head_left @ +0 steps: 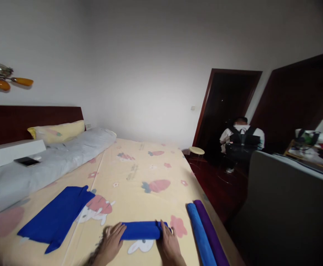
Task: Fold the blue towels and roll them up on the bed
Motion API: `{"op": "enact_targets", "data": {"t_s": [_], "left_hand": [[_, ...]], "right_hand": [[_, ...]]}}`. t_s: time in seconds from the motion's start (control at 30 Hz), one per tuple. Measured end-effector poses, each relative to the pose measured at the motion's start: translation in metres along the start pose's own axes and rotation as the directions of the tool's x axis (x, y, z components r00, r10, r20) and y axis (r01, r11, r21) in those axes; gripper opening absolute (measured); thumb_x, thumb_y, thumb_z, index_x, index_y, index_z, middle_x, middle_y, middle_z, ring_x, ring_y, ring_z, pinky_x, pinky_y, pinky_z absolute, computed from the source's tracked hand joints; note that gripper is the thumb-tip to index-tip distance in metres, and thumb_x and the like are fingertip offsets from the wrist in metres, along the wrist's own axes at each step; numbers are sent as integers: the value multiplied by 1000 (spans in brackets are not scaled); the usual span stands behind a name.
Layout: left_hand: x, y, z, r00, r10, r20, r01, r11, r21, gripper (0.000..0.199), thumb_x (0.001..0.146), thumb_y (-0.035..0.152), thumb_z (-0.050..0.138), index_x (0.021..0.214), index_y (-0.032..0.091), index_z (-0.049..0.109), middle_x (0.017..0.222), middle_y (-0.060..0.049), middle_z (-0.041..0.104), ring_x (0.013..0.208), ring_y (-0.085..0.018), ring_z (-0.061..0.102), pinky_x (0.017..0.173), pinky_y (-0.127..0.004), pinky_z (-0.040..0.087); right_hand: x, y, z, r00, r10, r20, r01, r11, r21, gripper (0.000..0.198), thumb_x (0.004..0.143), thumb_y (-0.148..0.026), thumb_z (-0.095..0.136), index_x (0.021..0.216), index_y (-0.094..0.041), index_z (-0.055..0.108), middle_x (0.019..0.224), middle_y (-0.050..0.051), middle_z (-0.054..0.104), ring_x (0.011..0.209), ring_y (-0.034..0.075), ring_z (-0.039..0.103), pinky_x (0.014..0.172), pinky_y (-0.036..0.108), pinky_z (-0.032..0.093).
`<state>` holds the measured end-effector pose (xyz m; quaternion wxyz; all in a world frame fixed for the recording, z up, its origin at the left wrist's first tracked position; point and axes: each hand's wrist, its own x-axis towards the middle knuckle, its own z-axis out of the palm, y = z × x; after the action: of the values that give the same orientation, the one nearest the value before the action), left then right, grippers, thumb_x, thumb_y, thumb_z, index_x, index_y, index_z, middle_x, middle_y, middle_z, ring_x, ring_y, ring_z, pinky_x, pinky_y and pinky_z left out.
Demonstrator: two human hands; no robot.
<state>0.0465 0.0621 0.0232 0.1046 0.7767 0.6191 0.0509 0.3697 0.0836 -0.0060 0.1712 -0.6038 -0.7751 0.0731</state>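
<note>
A royal-blue folded cloth point(140, 230) lies as a narrow strip on the bed in front of me. My left hand point(113, 236) grips its left end, fingers bent over the edge. At the opposite end, my right hand point(169, 239) has its fingers closed around the cloth, where a small fold sticks up. The undersides of both ends are hidden. Farther left, a second blue cloth point(57, 216), which looks like a partly folded garment, lies flat and away from my hands.
A light-blue roll point(200, 232) and a purple roll point(210, 229) lie along the bed's right edge. Grey bedding point(64, 159), a white box point(14, 152) and a phone point(27, 161) are at left. Beyond the bed are a stool point(196, 150) and a seated person point(241, 140).
</note>
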Motion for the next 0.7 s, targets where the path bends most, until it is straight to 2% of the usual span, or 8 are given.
{"op": "enact_targets", "data": {"t_s": [0.07,0.17,0.3,0.4,0.5,0.6,0.7], "left_hand": [[-10,0,-4,1000,-2,-14,1,1000,-15,59,78,20,46,134,36,51,147,1,50,138,-22,37,114,-48,19],[-22,4,-5,996,-79,-34,79,997,-8,47,76,20,48,118,36,62,140,1,57,134,-23,41,113,-46,21],[-24,10,-12,988,-141,61,144,988,-55,38,77,18,45,107,31,65,127,0,63,128,-20,47,111,-42,23],[-17,10,-21,985,-154,77,159,985,-65,39,76,18,44,108,29,63,120,-1,66,121,-21,53,107,-43,28],[-9,16,-26,988,-144,54,146,989,-33,49,76,14,39,120,26,59,125,-6,64,123,-24,51,108,-48,26],[2,39,-20,994,-88,61,89,996,-2,67,73,4,34,136,23,49,139,-7,56,132,-23,43,113,-47,20],[11,72,-4,995,-16,98,17,1000,-4,82,68,3,38,148,22,31,157,-3,34,144,-20,26,118,-41,15]], "right_hand": [[-11,3,1,999,-49,-10,49,999,5,55,78,-21,45,133,-23,50,131,11,61,123,29,55,109,50,31],[-30,4,-4,993,-91,75,89,995,36,52,70,-18,50,121,-26,57,121,8,67,116,28,58,107,48,32],[-38,-9,-20,995,-29,91,24,998,56,40,74,-23,47,112,-26,61,117,7,67,114,28,57,106,52,30],[-27,-20,-24,996,69,56,-71,997,24,43,75,-21,46,115,-27,61,122,7,65,119,29,54,107,56,28],[-11,-28,-14,992,122,16,-122,992,-15,53,73,-14,43,123,-26,59,133,9,60,130,29,47,112,56,24],[-1,-39,4,999,10,34,-11,999,40,63,75,-14,43,136,-24,49,144,6,51,136,26,40,116,50,23],[1,-53,22,977,-209,40,202,971,125,73,75,-20,47,147,-22,34,151,6,39,140,26,35,117,48,23]]}}
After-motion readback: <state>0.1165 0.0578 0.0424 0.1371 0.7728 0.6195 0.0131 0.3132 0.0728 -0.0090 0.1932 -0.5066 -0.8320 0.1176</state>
